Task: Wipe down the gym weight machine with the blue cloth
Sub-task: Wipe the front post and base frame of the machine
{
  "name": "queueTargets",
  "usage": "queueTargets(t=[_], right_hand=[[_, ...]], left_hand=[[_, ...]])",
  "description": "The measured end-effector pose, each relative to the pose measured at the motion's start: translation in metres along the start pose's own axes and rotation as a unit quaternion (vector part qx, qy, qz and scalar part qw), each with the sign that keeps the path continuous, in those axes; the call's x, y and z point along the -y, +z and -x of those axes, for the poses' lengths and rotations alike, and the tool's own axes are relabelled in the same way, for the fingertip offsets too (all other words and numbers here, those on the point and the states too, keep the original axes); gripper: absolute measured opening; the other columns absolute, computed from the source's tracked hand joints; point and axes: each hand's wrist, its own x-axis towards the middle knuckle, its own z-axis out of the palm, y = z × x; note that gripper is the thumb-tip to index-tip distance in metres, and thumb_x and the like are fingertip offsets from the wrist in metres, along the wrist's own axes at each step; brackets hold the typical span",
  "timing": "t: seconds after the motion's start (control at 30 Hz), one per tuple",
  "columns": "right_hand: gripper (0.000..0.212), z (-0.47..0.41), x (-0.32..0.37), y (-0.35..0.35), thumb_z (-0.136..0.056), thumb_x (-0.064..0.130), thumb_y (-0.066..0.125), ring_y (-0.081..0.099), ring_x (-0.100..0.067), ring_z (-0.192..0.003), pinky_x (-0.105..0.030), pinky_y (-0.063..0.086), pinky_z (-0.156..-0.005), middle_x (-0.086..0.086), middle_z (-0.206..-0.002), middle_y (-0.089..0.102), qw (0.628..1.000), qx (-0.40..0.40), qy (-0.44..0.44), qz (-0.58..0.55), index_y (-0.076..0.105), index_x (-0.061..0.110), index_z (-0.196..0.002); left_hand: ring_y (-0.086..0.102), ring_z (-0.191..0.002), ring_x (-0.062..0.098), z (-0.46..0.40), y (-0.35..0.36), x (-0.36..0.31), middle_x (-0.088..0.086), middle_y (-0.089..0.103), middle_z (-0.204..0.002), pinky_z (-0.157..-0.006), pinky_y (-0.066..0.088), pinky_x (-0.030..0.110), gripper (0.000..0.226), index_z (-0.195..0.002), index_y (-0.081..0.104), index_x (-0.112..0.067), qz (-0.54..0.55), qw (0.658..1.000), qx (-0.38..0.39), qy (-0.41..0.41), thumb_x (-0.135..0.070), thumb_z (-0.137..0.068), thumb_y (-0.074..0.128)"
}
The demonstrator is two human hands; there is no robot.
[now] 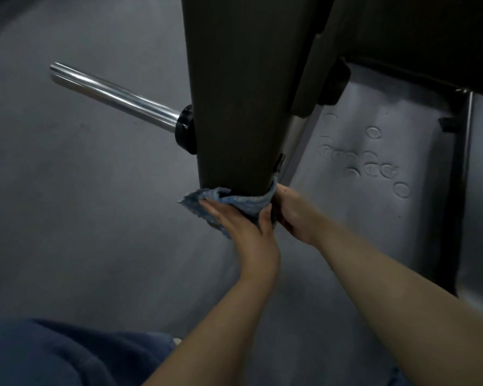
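The weight machine's dark column [240,107] tapers down to a narrow lower end in the middle of the view. The blue cloth [234,200] is wrapped around that end. My left hand [243,227] presses the cloth against the near side with straight fingers pointing left and the thumb raised. My right hand [293,215] grips the cloth's right edge around the column from the right, its fingertips hidden behind the column.
A chrome weight peg [115,96] with a black collar [186,129] juts left from the column. A grey floor mat [374,162] with round dents lies to the right, bordered by a dark frame bar [462,190]. My blue-trousered knee [67,355] is at lower left.
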Motion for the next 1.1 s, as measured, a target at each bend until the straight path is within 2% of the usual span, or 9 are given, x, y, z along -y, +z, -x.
queueTargets(t=[0.1, 0.2, 0.33, 0.5, 0.67, 0.8, 0.9, 1.03, 1.1], right_hand=[[0.031, -0.005, -0.019, 0.004, -0.102, 0.013, 0.033, 0.046, -0.013, -0.056, -0.016, 0.039, -0.049, -0.009, -0.072, 0.048, 0.999, -0.021, 0.039, 0.019, 0.058, -0.005, -0.100], [0.027, -0.008, -0.036, 0.007, -0.101, 0.015, 0.036, 0.050, -0.004, -0.068, -0.015, 0.041, -0.065, 0.006, -0.080, 0.052, 0.995, -0.017, 0.064, 0.080, 0.053, 0.023, -0.081], [0.034, -0.005, -0.036, 0.011, -0.102, 0.017, 0.033, 0.041, -0.007, -0.056, -0.016, 0.034, -0.051, -0.001, -0.065, 0.045, 0.995, -0.027, 0.072, 0.060, 0.046, 0.016, -0.071], [0.034, 0.016, -0.013, 0.014, -0.103, 0.025, 0.031, 0.047, -0.014, -0.055, -0.022, 0.036, -0.049, -0.006, -0.065, 0.052, 0.997, -0.072, 0.004, -0.040, 0.055, 0.010, -0.082], [0.025, 0.034, -0.006, 0.025, -0.101, 0.029, 0.037, 0.064, -0.004, -0.085, -0.014, 0.051, -0.069, 0.009, -0.092, 0.069, 0.979, -0.127, -0.066, -0.143, 0.062, 0.029, -0.102], [0.037, 0.033, -0.030, 0.052, -0.103, 0.031, 0.030, 0.056, -0.016, -0.100, -0.017, 0.046, -0.075, -0.004, -0.113, 0.059, 0.973, -0.195, -0.064, -0.110, 0.050, 0.020, -0.132], [0.042, 0.023, -0.046, 0.055, -0.103, 0.035, 0.027, 0.049, -0.015, -0.091, -0.019, 0.041, -0.071, -0.004, -0.103, 0.053, 0.975, -0.203, -0.045, -0.080, 0.047, 0.016, -0.135], [0.033, 0.019, -0.053, 0.061, -0.102, 0.032, 0.033, 0.047, -0.013, -0.076, -0.016, 0.038, -0.062, -0.009, -0.093, 0.050, 0.957, -0.274, -0.081, -0.045, 0.053, 0.008, -0.113], [0.022, 0.028, -0.050, 0.066, -0.100, 0.022, 0.038, 0.047, -0.017, -0.072, -0.014, 0.038, -0.058, -0.016, -0.094, 0.052, 0.941, -0.319, -0.109, -0.010, 0.051, 0.006, -0.094]], left_hand=[[0.017, -0.142, 0.016, -0.003, -0.003, 0.021, 0.009, -0.001, -0.157, -0.113, 0.020, 0.025, 0.100, -0.144, -0.023, -0.012, 0.000, 0.999, 0.010, -0.042, -0.007, -0.087, 0.060], [0.033, -0.134, 0.026, -0.007, -0.010, 0.047, 0.017, 0.018, -0.152, -0.108, 0.033, 0.032, 0.092, -0.147, -0.010, -0.006, -0.023, 0.993, 0.047, -0.102, -0.003, -0.086, 0.059], [0.046, -0.115, 0.017, -0.007, -0.020, 0.057, 0.004, 0.040, -0.134, -0.075, 0.038, 0.001, 0.070, -0.145, 0.010, -0.007, -0.007, 0.983, 0.110, -0.146, -0.005, -0.091, 0.054], [0.025, -0.140, 0.016, 0.001, -0.022, 0.034, 0.007, 0.016, -0.155, -0.113, 0.029, 0.031, 0.086, -0.149, 0.000, -0.013, 0.021, 0.998, 0.050, -0.036, -0.038, -0.086, 0.053], [0.000, -0.139, -0.005, -0.002, -0.023, 0.015, -0.001, -0.015, -0.157, -0.107, 0.008, 0.001, 0.089, -0.146, -0.015, -0.015, 0.030, 0.998, 0.036, 0.042, -0.037, -0.086, 0.046], [0.018, -0.141, 0.007, -0.013, -0.028, 0.035, 0.004, 0.006, -0.157, -0.116, 0.024, 0.028, 0.097, -0.149, -0.010, -0.012, 0.053, 0.997, 0.060, 0.013, -0.049, -0.084, 0.052], [0.022, -0.141, 0.013, -0.018, -0.036, 0.048, 0.000, 0.011, -0.156, -0.115, 0.026, 0.041, 0.096, -0.149, -0.003, -0.022, 0.034, 0.997, 0.071, -0.018, -0.058, -0.076, 0.047], [0.018, -0.142, 0.011, -0.022, -0.042, 0.045, -0.006, 0.010, -0.156, -0.115, 0.024, 0.036, 0.065, -0.148, 0.000, -0.032, 0.063, 0.994, 0.075, -0.046, -0.048, -0.096, 0.036], [0.029, -0.133, 0.007, -0.032, -0.049, 0.031, -0.010, 0.025, -0.149, -0.108, 0.030, 0.030, 0.051, -0.147, 0.013, -0.033, 0.093, 0.991, 0.069, -0.074, -0.039, -0.099, 0.029]])
